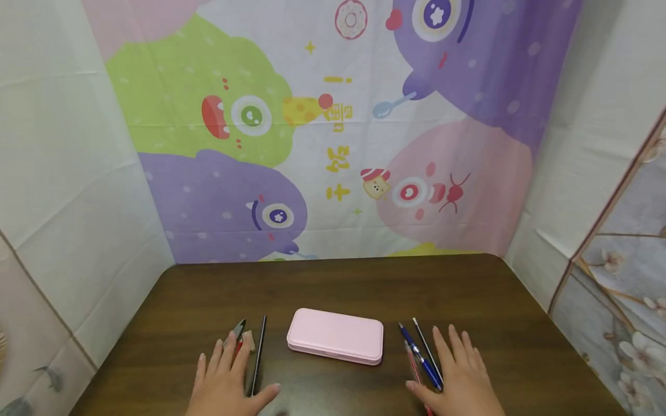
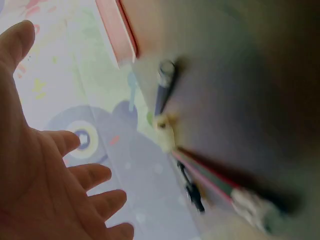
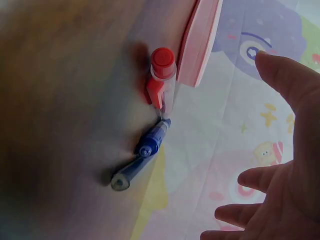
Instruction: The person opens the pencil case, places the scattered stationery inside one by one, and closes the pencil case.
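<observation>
Pink pencil case (image 1: 335,337) lying flat and closed, kinda angled. Blue pen (image 1: 429,368) and red pen (image 3: 162,65) bunched right, slim black pen/pencil (image 1: 259,353) left.

Wall cloth (image 1: 338,231) | yellow Chinese lettering (image 1: 338,159) is running sideways, spelling "干饭" | third character appearing unclear | exclamation mark (image 1: 337,80) following

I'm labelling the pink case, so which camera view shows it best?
The head view: the pink case lies there whole, with nothing in front of it. Both wrist views show only part, cut off at the top.
</observation>
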`<state>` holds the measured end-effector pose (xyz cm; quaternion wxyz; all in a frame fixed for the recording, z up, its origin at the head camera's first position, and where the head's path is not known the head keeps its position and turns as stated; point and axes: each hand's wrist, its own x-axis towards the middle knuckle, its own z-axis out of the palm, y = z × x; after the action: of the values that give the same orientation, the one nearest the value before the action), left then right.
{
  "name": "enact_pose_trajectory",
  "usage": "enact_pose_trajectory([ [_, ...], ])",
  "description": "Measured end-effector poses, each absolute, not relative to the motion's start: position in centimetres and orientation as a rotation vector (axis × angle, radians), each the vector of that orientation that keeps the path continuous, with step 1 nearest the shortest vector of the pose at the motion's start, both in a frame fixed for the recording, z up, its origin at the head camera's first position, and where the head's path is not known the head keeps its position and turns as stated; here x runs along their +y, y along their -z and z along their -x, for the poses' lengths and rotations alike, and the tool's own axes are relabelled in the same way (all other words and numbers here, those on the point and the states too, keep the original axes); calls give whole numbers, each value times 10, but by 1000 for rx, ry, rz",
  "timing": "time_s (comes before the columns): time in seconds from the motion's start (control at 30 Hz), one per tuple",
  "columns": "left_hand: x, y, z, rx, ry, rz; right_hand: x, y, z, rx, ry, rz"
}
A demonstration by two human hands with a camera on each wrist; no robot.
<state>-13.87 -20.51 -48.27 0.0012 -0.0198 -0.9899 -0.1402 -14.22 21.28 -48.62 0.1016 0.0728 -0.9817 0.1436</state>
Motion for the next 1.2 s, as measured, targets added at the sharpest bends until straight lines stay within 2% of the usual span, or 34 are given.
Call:
enact_pose_trajectory([
  [0.2,-186,476,158,-3151,740,236,202,481,154,-2995,-553,-297],
  [0.47,-166,474,180,-3132,744,400,184,480,167,-2970,-522,-513],
  [0.77,-146,481,201,-3138,741,331,161,484,202,-3118,-601,-497],
  [1.2,-141,485,214,-3102,837,308,133,486,232,-3179,-543,-704],
])
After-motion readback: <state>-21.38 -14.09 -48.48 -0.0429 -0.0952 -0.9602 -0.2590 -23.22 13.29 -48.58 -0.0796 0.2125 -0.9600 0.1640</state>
